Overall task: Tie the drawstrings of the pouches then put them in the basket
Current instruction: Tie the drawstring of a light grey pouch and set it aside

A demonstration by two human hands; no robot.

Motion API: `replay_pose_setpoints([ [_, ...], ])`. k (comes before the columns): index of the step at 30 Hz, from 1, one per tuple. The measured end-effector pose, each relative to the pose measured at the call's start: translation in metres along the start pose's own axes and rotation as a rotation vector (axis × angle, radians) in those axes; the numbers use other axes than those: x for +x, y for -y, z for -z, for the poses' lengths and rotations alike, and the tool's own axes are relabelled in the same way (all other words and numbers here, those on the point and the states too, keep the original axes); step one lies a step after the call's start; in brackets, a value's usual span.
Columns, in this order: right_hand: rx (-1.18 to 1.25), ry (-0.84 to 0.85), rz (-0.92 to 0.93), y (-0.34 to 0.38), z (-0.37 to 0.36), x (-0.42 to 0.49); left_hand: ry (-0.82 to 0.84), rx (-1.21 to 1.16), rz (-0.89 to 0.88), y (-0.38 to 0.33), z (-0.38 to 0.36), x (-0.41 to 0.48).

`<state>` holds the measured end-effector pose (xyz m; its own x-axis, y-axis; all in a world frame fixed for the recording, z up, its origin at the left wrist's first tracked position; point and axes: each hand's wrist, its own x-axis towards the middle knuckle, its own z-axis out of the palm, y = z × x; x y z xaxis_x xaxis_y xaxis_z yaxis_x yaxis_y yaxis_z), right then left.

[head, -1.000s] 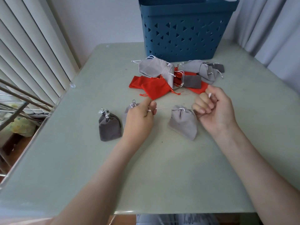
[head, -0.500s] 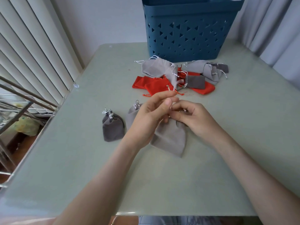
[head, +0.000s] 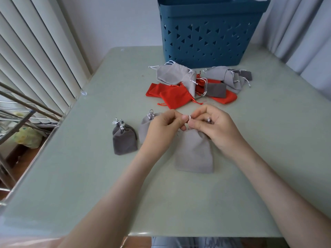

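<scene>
While the light grey pouch (head: 194,153) lies near the middle of the table (head: 179,203), I see my left hand (head: 161,128) and right hand (head: 215,129) meeting over its neck, thumb and forefinger of each pinching the white drawstring (head: 189,118). At the far edge stands the blue basket (head: 211,36), well apart.

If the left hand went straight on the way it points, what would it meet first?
Probably the right hand, which faces the left hand across the white drawstring both pinch.
</scene>
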<state>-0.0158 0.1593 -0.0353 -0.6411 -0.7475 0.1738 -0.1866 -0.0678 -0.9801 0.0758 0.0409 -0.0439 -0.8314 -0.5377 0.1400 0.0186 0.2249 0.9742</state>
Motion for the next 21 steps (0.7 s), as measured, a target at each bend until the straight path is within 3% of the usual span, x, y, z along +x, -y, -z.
replay_pose_setpoints([
  [5,-0.119,0.022,0.06,-0.004,0.002,0.001,0.024,0.044,0.011,-0.002,-0.001,-0.002],
  [12,-0.155,-0.094,0.143,0.0,0.002,0.001,0.111,0.057,-0.037,-0.006,0.0,-0.005],
  [21,-0.057,-0.093,0.169,-0.001,-0.01,-0.002,0.143,0.156,-0.151,0.001,-0.007,-0.007],
])
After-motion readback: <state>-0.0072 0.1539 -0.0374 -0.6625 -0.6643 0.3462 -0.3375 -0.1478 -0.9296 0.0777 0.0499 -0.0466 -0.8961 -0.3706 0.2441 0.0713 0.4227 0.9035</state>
